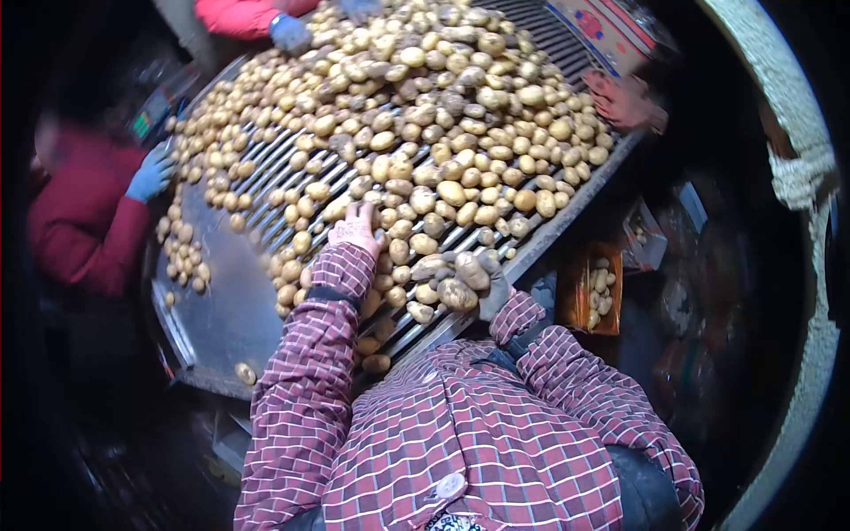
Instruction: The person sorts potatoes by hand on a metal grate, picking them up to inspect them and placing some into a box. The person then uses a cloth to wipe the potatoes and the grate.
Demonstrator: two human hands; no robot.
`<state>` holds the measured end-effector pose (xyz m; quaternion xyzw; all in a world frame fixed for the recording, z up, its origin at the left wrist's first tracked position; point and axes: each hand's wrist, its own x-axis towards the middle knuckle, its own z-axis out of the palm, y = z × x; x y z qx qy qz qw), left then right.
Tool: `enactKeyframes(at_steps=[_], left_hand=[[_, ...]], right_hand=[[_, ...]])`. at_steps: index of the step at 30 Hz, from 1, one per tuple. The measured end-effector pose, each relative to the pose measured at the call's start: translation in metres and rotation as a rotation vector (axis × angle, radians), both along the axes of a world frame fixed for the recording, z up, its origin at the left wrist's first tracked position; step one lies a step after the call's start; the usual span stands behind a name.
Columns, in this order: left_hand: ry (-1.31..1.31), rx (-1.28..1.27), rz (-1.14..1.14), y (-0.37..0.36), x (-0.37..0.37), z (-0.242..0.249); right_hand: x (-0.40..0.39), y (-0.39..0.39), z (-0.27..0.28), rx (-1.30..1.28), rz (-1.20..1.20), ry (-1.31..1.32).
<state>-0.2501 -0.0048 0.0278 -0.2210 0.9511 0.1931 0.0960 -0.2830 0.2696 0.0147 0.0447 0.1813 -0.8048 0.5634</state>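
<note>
Many small yellow potatoes [452, 192] lie heaped over a slatted metal table [280, 159]. My left hand [358, 232] rests among them near the table's middle, palm down with fingers apart, touching potatoes. My right hand [494, 296], in a dark grey covering, is at the near right edge, curved beside several larger, dirtier potatoes [458, 295]. Part of its fingers is hidden by those potatoes, so whether it grips one is unclear.
Co-workers' gloved hands are at the left [151, 174] and at the top [289, 34]. A printed box [611, 31] and a reddish glove [625, 101] are at the upper right. An orange crate of potatoes [580, 292] stands below right; a metal plate [217, 301] is at lower left.
</note>
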Motion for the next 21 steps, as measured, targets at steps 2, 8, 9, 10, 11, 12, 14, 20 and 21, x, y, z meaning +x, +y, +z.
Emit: enactKeyframes(at_steps=[2,8,9,10,11,12,14,20,21], left_hand=[[-0.039,-0.062,0.074,-0.007,-0.026,-0.037],[0.465,0.698,0.299,-0.040,0.006,-0.071],[0.543,0.786,0.301,-0.024,0.016,-0.049],[0.622,0.885,0.306,-0.001,0.022,-0.016],[0.608,0.878,0.191,0.024,0.025,0.003],[0.596,0.872,0.078,0.049,0.027,0.012],[0.364,0.754,0.027,0.111,0.040,0.026],[0.380,0.607,-0.162,0.140,0.040,0.024],[0.418,0.568,-0.175,0.136,0.039,0.011]], right_hand=[[0.002,0.005,0.010,-0.060,0.042,-0.114],[0.002,0.003,0.007,-0.074,-0.003,0.000],[0.003,-0.001,-0.001,-0.146,0.001,-0.014],[0.002,-0.006,-0.010,-0.211,0.005,-0.019],[0.000,-0.009,-0.001,-0.103,-0.025,0.063],[-0.001,-0.011,0.008,0.010,-0.052,0.141],[0.003,-0.008,-0.043,-0.153,-0.128,-0.096],[-0.026,0.087,0.031,-0.304,-0.374,-0.163],[-0.031,0.113,0.047,-0.209,-0.493,-0.091]])
